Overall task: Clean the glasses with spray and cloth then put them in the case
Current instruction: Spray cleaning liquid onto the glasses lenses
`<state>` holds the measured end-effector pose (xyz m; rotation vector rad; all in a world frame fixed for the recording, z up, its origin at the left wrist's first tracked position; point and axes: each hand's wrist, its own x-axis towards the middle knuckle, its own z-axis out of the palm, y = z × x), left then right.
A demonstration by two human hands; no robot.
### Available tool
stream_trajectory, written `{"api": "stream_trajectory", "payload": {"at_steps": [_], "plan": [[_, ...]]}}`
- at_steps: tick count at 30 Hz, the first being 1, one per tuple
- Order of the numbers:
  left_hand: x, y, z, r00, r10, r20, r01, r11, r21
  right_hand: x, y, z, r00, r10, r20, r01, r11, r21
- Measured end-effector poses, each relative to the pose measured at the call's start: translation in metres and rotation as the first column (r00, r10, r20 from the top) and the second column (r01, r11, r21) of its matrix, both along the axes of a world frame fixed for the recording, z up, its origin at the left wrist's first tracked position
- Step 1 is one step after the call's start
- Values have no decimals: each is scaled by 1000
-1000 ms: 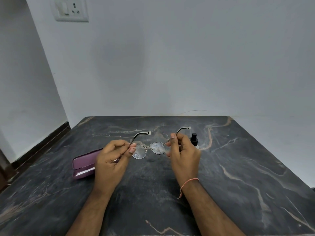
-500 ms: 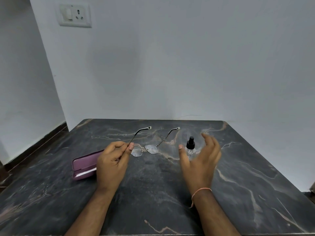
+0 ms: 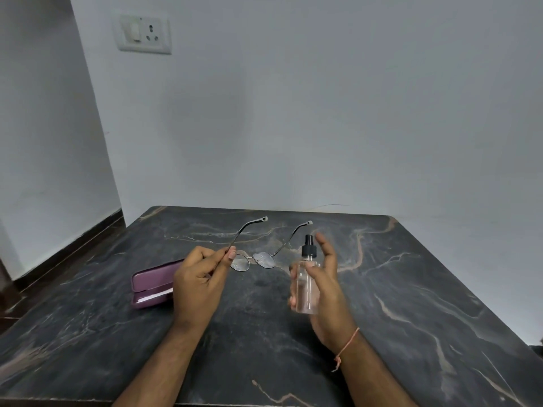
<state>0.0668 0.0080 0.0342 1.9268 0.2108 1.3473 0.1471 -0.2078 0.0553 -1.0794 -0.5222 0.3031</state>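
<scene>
Case [image 3: 152, 282] lies ajar at left on the surface [image 3: 411, 289], just beside my left hand [image 3: 199, 283]. That hand pinches the glasses [image 3: 254, 261] by one temple, lenses up. My right hand [image 3: 326, 286] wraps the spray bottle [image 3: 307, 284]. Best aim nozzle at lenses, close. No cloth visible; nothing blocks.

Unfolded glasses [image 3: 255, 259] raised, clear spray bottle [image 3: 307, 284] upright, purple case [image 3: 152, 282] ajar
</scene>
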Motion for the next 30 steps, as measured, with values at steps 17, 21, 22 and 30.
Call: {"api": "stream_trajectory", "payload": {"at_steps": [17, 21, 22, 30], "plan": [[5, 1, -3, 1000, -21, 9, 21, 999, 50, -8, -1, 7, 900, 432, -61, -429, 902, 56], [4, 1, -3, 1000, -14, 11, 14, 998, 63, -18, 10, -1, 949, 108, 297, -8, 948, -318], [4, 0, -3, 1000, -18, 13, 17, 998, 67, -21, 10, -3, 928, 95, 361, 42, 935, -353], [1, -2, -1, 997, -76, 33, 70, 988, 137, -29, 14, -4, 810, 84, 580, 209, 883, -420]]}}
